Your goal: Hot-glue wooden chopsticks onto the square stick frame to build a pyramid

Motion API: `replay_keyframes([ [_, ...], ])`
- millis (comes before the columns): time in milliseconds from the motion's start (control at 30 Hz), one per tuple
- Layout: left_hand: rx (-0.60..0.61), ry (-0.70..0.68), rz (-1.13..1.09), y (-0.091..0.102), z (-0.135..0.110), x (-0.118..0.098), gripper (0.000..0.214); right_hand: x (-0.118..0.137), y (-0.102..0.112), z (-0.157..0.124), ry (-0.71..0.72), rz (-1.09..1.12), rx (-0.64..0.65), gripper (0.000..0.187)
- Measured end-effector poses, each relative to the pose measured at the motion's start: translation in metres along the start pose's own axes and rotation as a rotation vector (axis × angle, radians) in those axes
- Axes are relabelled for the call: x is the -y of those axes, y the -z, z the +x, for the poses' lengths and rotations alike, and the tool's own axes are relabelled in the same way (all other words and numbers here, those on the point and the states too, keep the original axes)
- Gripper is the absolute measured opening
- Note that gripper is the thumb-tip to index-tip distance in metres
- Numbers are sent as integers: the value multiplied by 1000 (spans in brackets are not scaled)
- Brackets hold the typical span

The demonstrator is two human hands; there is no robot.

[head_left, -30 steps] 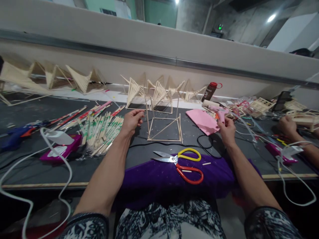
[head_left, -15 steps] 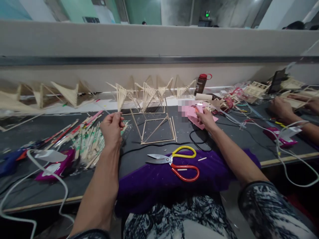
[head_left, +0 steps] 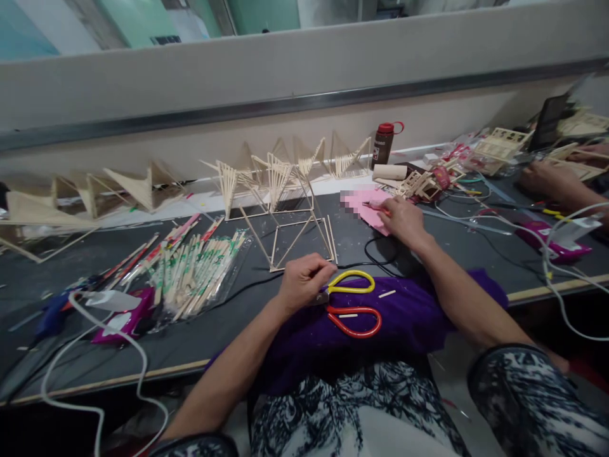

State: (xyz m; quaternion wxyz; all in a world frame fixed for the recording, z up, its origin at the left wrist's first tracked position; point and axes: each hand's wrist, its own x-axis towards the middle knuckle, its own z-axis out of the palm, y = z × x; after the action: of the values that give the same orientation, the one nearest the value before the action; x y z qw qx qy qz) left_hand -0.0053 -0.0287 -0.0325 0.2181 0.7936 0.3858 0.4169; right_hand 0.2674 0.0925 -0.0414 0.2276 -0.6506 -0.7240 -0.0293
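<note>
My left hand [head_left: 304, 279] hovers with curled fingers over the blades of the yellow-and-red scissors [head_left: 354, 303], which lie on a purple cloth [head_left: 409, 317]. What the fingers enclose is hidden. My right hand [head_left: 403, 219] rests on a pink sheet [head_left: 356, 204], closed around a pink glue gun [head_left: 373, 205] whose tip shows to its left. Between the hands stands an open frame of thin wooden sticks [head_left: 299, 238] on the dark table [head_left: 228, 330].
Packs of wrapped chopsticks [head_left: 200, 266] lie left. Finished stick models [head_left: 280, 174] line the wall, beside a red-capped bottle [head_left: 383, 143]. A black cord [head_left: 375, 254] and white cables [head_left: 556, 279] cross the table. Another person's hand [head_left: 547, 181] works at the right.
My left hand dropped from beside the stick frame down to the scissors. My right hand lowered with the glue gun onto the pink sheet. The view swung slightly left.
</note>
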Motion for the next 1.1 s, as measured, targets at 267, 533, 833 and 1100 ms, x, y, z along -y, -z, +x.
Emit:
replay_keyframes([
  [267,261,-296,123,-30,9,4,31,66,-27,1,371,127,306,24],
  [533,246,-366,207,-40,6,10,37,69,-48,-4,492,70,306,30],
  [833,204,-525,354,-43,-4,13,40,75,-38,-6,521,-48,327,31],
  [1100,192,-581,380,-48,-4,15,37,80,-40,-8,232,-164,326,27],
])
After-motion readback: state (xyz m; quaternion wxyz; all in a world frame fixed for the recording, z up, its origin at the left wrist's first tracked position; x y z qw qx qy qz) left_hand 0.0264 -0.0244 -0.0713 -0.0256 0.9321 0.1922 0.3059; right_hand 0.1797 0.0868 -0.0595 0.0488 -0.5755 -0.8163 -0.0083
